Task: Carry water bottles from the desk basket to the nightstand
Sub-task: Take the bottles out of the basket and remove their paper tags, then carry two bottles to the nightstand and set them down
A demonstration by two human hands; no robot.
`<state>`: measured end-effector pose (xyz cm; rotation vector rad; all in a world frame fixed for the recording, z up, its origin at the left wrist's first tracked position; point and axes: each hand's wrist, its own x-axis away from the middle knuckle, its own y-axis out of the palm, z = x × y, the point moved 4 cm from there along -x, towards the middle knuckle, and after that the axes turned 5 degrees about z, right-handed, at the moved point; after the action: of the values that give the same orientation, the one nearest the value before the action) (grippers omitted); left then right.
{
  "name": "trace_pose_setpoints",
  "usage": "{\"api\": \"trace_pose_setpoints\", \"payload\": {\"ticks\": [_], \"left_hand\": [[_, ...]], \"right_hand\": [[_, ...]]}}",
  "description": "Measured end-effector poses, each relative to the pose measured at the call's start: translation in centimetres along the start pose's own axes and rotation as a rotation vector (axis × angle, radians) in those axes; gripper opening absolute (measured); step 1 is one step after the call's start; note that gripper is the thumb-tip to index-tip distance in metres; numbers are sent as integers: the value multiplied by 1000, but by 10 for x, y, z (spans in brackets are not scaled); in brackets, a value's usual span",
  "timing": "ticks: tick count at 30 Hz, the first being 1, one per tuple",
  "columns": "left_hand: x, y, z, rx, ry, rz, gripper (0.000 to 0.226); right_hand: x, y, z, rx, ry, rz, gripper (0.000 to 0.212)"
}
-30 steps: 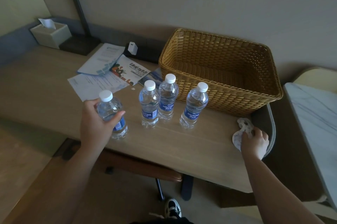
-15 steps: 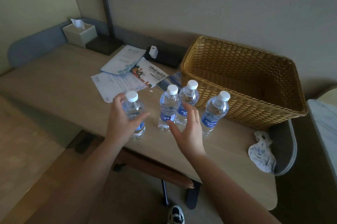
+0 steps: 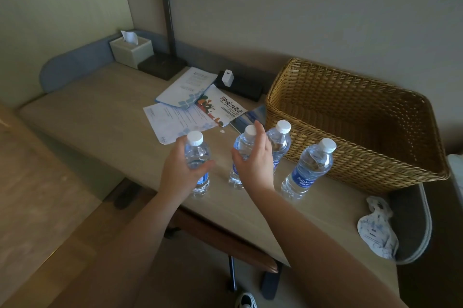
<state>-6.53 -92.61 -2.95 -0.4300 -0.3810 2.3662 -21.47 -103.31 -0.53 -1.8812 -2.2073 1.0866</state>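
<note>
Four clear plastic water bottles, white-capped and blue-labelled, upright on a pale wooden desk (image 3: 100,117), all outside the basket. Left hand (image 3: 180,175) wrapped around the leftmost bottle (image 3: 198,164), thumb curled across its front, fingers hidden behind it. Right hand (image 3: 255,159) around the second bottle (image 3: 241,147), fingers curved over its shoulder near the cap, thumb on the near side; firmness of grip hard to judge. Third bottle (image 3: 280,142) just behind that hand, partly covered. Fourth bottle (image 3: 309,170) free-standing, just beside the woven wicker basket (image 3: 350,157). Open desk surface to the left. Printed leaflets (image 3: 185,107) fanned behind the bottles. Crumpled white packet (image 3: 378,230) near the rounded right corner. Tissue box (image 3: 131,50) and dark lamp base (image 3: 162,67) at the back wall. Nightstand out of sight.
</note>
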Motion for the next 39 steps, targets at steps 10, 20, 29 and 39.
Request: {"api": "trace_pose_setpoints", "payload": {"ticks": [10, 20, 29, 39], "left_hand": [[-11, 0, -8, 6, 12, 16, 63], [-15, 1, -20, 120, -63, -5, 66], [5, 13, -13, 143, 37, -54, 66], [55, 61, 68, 227, 251, -275, 65]], "right_hand": [[10, 6, -5, -91, 23, -189, 84], [23, 15, 6, -187, 93, -271, 74], [50, -2, 14, -129, 119, -137, 66], [93, -118, 19, -84, 210, 123, 65]]}}
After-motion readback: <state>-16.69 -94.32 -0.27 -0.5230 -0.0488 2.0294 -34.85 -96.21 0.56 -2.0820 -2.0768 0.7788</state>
